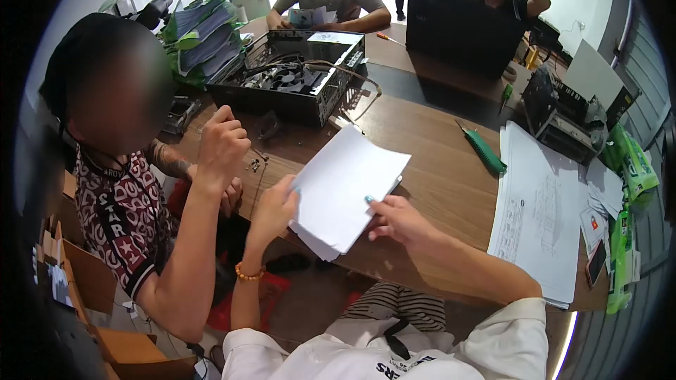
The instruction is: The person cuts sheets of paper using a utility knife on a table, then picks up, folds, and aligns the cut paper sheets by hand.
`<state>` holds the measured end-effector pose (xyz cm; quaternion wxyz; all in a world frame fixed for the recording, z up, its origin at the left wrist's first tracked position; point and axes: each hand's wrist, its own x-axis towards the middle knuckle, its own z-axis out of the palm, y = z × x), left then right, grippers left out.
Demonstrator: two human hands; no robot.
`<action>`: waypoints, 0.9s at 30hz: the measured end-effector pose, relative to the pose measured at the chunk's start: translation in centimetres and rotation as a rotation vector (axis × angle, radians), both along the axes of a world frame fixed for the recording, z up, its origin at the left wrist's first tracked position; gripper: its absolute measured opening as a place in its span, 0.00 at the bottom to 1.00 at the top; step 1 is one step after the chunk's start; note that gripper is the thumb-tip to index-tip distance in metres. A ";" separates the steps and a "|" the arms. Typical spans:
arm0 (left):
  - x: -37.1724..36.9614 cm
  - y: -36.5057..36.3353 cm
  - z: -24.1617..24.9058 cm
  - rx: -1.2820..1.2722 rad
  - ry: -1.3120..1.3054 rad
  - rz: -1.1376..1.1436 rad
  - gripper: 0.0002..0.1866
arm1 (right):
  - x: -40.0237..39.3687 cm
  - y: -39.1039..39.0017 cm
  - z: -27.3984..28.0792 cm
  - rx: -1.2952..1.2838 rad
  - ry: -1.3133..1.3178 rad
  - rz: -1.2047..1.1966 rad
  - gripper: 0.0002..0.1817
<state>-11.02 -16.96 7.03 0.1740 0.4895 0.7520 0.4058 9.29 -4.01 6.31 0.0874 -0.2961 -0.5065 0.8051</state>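
A stack of white paper sheets (348,186) is held at the near edge of the wooden table, tilted, its lower corner reaching past the edge. My left hand (276,204), with an orange bead bracelet at the wrist, grips the stack's left side; some of its fingers are hidden by the sheets. On the right side, my right hand (401,221) pinches the paper, its thumb on top and its fingers curled beneath. The upper faces of the sheets look blank. Beyond the stack sits an opened black computer case (282,81) with a fan and cables inside.
A green-handled tool (484,151) lies right of the paper, beside printed drawing sheets (535,218) and a phone (596,265). A co-worker's raised fist (224,142) is close on my left. Other people sit across the table (422,116), near a large black panel (451,32).
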 end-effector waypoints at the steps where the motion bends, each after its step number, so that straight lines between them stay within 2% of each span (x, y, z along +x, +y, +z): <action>1: -0.5 -0.5 0.0 -0.029 0.108 0.036 0.13 | -0.2 -0.4 -0.2 -0.054 0.017 0.068 0.17; 2: -1.5 -0.8 -0.4 -0.039 0.108 0.032 0.13 | -0.4 -0.6 -0.5 -0.065 0.017 0.065 0.17; 4: -3.4 -0.7 -1.9 0.007 0.141 0.047 0.14 | -0.8 -0.8 -1.1 -0.092 0.013 0.259 0.18; 9: -4.2 -0.4 -3.2 -0.086 0.223 0.057 0.15 | -0.3 -0.5 -1.3 -0.045 -0.117 0.402 0.18; 11: -3.8 -0.4 -3.3 -0.101 0.403 0.089 0.15 | 0.5 -0.1 -1.3 -0.019 -0.103 0.442 0.20; 12: -3.6 -0.2 -3.3 -0.108 0.404 0.079 0.15 | 1.0 0.0 -1.1 -0.028 -0.101 0.435 0.20; 14: -3.3 0.1 -3.2 -0.038 0.631 0.182 0.16 | 1.7 0.3 -0.7 -0.015 -0.141 0.390 0.20; 15: -3.7 0.4 -3.6 -0.046 0.631 0.172 0.16 | 1.8 0.3 -0.9 -0.027 -0.140 0.383 0.20; 17: -4.6 1.3 -4.2 -0.085 0.248 0.084 0.17 | 2.1 0.6 -1.4 -0.008 -0.107 0.318 0.20; 21: -2.4 1.3 -4.2 -0.093 0.297 0.018 0.17 | 1.5 0.2 -1.5 -0.115 -0.027 0.231 0.20; 23: -1.5 1.1 -3.8 -0.147 0.354 0.100 0.18 | 1.7 0.3 -1.7 -0.126 -0.016 0.237 0.20; 27: -1.4 0.6 -3.8 -0.160 0.296 0.085 0.19 | 1.8 0.7 -1.7 -0.169 -0.005 0.249 0.19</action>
